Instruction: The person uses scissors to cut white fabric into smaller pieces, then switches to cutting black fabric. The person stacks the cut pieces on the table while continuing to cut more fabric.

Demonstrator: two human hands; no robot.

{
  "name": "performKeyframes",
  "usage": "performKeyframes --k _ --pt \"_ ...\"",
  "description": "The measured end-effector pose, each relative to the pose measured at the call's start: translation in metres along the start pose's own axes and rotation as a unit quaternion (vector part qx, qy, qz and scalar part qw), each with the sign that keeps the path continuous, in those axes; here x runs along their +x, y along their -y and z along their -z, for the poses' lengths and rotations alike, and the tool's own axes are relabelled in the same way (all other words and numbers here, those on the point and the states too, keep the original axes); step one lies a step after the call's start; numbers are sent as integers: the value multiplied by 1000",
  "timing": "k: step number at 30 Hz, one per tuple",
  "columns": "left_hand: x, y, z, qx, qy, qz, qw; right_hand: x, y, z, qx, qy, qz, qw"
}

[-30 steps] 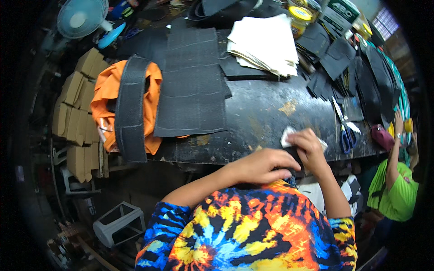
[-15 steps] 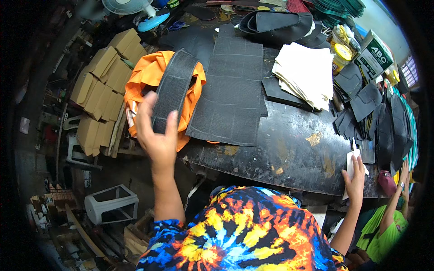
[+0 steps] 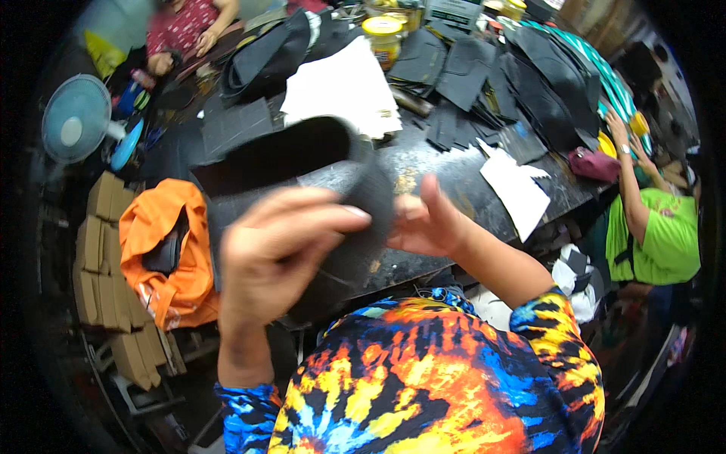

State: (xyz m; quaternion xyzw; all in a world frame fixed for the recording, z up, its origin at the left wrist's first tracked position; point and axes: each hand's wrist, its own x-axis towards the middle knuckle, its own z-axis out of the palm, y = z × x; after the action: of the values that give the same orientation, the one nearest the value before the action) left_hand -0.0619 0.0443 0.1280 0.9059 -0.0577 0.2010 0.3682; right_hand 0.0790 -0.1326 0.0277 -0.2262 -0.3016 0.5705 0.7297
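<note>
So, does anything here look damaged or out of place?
Yes: the white sheet near the front edge has a jagged, torn-looking border, and the tabletop shows worn, pale patches. The black band in the left hand is blurred, so I cannot judge it.

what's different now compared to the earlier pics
The curved black band has been lifted off the orange bag and moved rightward, held by the left hand. The right hand has let go of the white scrap and come inward beside the band; contact there is unclear. The bag and the stack of white sheets stayed put.
</note>
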Motion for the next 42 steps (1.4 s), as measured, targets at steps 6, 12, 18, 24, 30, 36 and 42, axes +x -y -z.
performKeyframes --k 6,12,18,24,30,36,42 --pt "20 39 -44 -86 62 -27 994 -45 107 46 -198 -321 305 874" --pt "44 130 -88 -189 159 141 959 -117 129 127 -422 -578 174 677" --pt "11 160 -66 -133 59 160 976 -210 110 113 -682 -570 43 456" --pt "-22 149 -38 -79 -27 208 975 -209 80 68 -791 -462 -36 399" --pt "-39 146 -31 -83 -101 193 972 -201 78 66 -596 -457 -118 649" --pt "-53 145 -10 -117 -167 220 954 -216 95 79 -771 -473 -128 407" --pt "-67 132 -8 -30 -133 252 958 -214 96 82 -789 -441 -131 406"
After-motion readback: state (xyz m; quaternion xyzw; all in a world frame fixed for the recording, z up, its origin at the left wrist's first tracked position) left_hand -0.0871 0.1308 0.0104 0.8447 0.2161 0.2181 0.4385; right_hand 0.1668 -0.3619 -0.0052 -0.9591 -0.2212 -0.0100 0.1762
